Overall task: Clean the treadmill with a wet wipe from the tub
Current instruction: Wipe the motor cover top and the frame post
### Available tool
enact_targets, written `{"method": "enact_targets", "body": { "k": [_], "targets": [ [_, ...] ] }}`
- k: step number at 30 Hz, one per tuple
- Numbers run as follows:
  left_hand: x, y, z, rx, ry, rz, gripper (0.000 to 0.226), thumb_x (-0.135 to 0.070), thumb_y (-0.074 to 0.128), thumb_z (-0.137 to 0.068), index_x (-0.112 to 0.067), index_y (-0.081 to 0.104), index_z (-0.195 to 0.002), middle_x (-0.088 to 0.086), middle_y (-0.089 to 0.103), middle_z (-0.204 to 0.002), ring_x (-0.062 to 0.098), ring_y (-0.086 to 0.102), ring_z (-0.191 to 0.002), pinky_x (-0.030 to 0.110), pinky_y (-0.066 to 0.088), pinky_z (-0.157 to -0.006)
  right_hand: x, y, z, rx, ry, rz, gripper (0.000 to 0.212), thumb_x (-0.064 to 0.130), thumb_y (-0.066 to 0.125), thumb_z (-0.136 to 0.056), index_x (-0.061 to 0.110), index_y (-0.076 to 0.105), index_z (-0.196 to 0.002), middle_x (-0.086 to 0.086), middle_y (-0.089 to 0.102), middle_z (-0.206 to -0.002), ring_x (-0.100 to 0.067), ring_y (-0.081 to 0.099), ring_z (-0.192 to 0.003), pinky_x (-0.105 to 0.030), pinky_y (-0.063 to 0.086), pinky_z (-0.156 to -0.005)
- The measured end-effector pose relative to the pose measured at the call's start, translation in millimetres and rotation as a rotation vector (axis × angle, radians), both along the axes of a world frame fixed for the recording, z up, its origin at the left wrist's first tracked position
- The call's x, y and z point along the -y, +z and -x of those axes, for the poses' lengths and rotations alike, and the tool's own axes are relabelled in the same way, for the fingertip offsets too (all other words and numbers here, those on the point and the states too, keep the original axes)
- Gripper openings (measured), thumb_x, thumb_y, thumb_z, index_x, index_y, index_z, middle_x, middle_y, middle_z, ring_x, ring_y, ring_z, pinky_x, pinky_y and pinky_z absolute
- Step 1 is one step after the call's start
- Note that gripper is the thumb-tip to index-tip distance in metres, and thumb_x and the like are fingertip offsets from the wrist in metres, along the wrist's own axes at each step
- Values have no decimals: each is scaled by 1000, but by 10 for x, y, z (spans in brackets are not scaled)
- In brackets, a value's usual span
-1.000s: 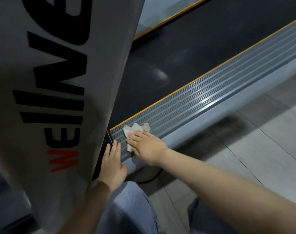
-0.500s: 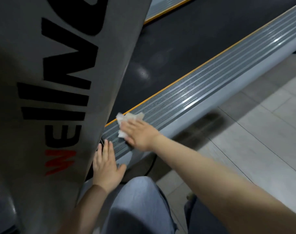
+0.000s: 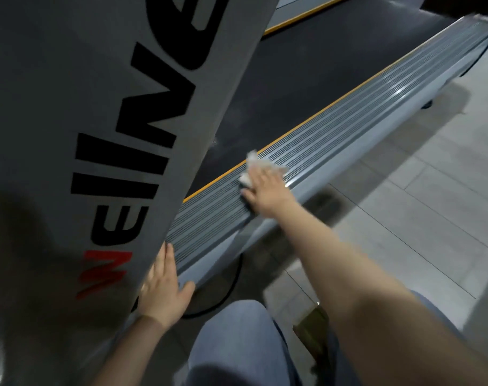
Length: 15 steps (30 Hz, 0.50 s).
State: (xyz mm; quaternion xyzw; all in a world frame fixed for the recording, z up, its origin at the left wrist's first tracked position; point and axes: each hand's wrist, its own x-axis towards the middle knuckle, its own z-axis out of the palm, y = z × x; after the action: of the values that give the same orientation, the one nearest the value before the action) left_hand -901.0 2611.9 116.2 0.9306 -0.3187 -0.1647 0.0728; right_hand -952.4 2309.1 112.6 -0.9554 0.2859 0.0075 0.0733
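Treadmill [image 3: 306,79], seen from above and close in. A broad grey upright post [image 3: 112,135] fills the left half, printed with black letters and one red letter near its lower end. Right of it lies the black running belt [image 3: 306,87], with a thin yellow strip [image 3: 306,122] along its near side.

Ribbed grey side rail [image 3: 348,129] runs diagonally from lower left to upper right, between the yellow strip and the pale tiled floor [image 3: 418,218]. A black cable [image 3: 231,285] loops on the floor just under the rail's near end.

Blue trouser legs [image 3: 237,344] at the bottom of the view (the person appears to be crouched low beside the machine).

Right hand [image 3: 267,190]: reaches out to the rail, palm down, fingers straight and laid flat, pressing on a white wet wipe [image 3: 260,165]. The wipe is crumpled on the ribbed rail, partly under the fingers, with its far edge near the yellow strip. Hand and wipe are blurred.

Left hand [image 3: 164,285]: fingers straight and together, resting flat against the lower edge of the post beside the rail's near end, thumb spread to the side. It holds nothing.
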Motion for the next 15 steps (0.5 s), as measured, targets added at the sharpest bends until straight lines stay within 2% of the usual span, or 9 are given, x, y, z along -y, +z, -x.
{"method": "enact_targets", "body": {
  "k": [2,4,6,7,10,11,12,13,15],
  "targets": [
    [9,-65,-7,19,1,17,87,-35,48,-97,-16,-11,-157,-1,-19,-165,17,-12,-152,32,-4,-120,380,-35,209,-65,-223,-164,73,55,22,-102,11,5,-158,-11,2,-165,-32,3,-151,-46,3,-122],
    [-2,-134,-48,1,8,54,79,-35,36,-94,-16,-7,-158,-3,-14,-165,8,-14,-150,22,-14,-116,230,-60,102,-82,-200,-201,72,54,18,-102,9,2,-157,-12,-3,-165,-34,0,-151,-48,1,-122],
    [-20,-119,-83,-80,106,178,83,-29,29,-81,-14,3,-159,-7,-2,-164,-1,-7,-144,8,-18,-108,-368,-46,-123,-33,39,-145,73,49,19,-101,3,5,-156,-18,6,-163,-39,11,-147,-54,13,-118],
    [-10,-87,-84,-136,158,263,85,-25,29,-76,-14,10,-158,-9,6,-161,-2,-1,-143,4,-14,-108,-732,-60,-220,-3,201,-142,73,47,21,-101,1,6,-155,-19,9,-162,-40,15,-145,-54,16,-117],
    [61,55,-50,-328,368,569,73,-6,37,-82,-17,23,-152,-11,22,-149,2,18,-141,14,9,-116,-1701,-49,-202,-103,627,-188,65,42,27,-104,8,7,-157,-11,7,-165,-29,6,-151,-43,5,-121],
    [78,82,-27,-346,410,599,68,2,36,-87,-13,23,-152,-10,23,-148,3,20,-139,15,12,-116,-1740,-37,-160,-134,691,-183,64,41,27,-104,10,7,-157,-8,5,-165,-26,3,-152,-41,3,-122],
    [68,81,-13,-330,413,586,66,1,36,-90,-10,24,-153,-9,23,-149,1,20,-139,14,11,-116,-1617,-29,-132,-110,726,-155,64,42,28,-104,11,7,-157,-7,6,-165,-25,3,-152,-40,3,-122],
    [39,59,1,-284,355,555,65,-7,35,-90,-11,24,-154,-10,23,-151,-1,18,-139,10,7,-116,-1387,-61,-98,-60,715,-84,67,45,30,-103,10,8,-157,-8,11,-164,-27,7,-151,-40,5,-121],
    [-29,1,-24,-212,259,463,64,-15,36,-93,-16,23,-156,-15,19,-151,-8,13,-135,-1,1,-107,-718,-84,85,-13,449,-53,81,59,31,-97,9,9,-157,-13,18,-162,-33,15,-148,-42,9,-120]
  ]
}}
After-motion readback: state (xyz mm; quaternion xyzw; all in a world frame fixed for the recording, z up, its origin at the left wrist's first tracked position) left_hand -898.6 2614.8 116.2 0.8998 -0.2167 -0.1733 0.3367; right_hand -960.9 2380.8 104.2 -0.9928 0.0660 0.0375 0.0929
